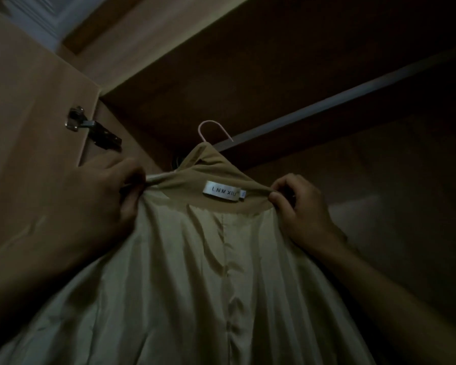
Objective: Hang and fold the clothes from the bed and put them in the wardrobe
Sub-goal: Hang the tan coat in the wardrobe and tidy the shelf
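A tan lined jacket (208,169) on a pink hanger (213,131) is held up inside the open wardrobe (274,61), just below the metal rail (327,101) that runs under the wardrobe's top panel. The hook of the hanger is seen close to the left end of the rail; whether it is already seated over the rail cannot be told in the dim light.

The neckline is gripped at both sides: the left hand (90,201) is clenched on the fabric at the left shoulder, and the right hand (298,209) pinches the collar edge at the right, beside the white brand label (221,190). The pale satin lining (195,272) hangs open toward the camera and falls in long soft folds.

The garment is judged light to moderate in weight, limp, and not fragile. The lining looks smooth and is likely to slip on the hanger's arms, so hold is best taken at the thicker collar and shoulder seams, where the outer cloth gives purchase and the hanger beneath gives support. A hinge (90,127) is fixed to the door (32,88) at the left.
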Action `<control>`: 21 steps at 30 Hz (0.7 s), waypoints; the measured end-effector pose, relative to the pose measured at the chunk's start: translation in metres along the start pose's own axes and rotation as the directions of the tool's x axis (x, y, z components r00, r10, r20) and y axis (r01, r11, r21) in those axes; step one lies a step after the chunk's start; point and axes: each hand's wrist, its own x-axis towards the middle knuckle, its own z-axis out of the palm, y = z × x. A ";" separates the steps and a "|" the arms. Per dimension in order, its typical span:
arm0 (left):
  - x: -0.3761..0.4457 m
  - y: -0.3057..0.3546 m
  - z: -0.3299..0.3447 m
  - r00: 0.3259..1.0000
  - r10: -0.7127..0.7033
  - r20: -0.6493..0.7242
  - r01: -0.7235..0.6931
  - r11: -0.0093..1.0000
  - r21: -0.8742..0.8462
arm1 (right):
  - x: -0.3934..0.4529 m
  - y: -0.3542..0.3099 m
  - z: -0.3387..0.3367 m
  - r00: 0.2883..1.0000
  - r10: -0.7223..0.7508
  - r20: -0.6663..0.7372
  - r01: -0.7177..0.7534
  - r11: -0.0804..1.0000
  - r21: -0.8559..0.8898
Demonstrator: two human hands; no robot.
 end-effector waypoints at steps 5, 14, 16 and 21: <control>0.029 -0.014 0.043 0.999 0.038 -0.002 -0.037 0.995 0.091 | 0.033 0.060 0.045 0.997 0.012 0.078 -0.024 0.986 0.165; 0.112 -0.051 0.090 0.991 -0.012 0.134 -0.025 0.961 0.276 | 0.153 0.108 0.138 0.997 0.018 0.073 -0.034 0.975 0.221; 0.115 -0.048 0.104 0.986 -0.012 0.167 -0.030 0.968 0.250 | 0.156 0.122 0.157 0.997 0.014 0.071 -0.029 0.976 0.215; 0.111 -0.039 0.155 0.986 0.046 0.160 -0.085 0.965 0.246 | 0.146 0.170 0.177 0.990 0.134 0.040 -0.140 0.964 0.226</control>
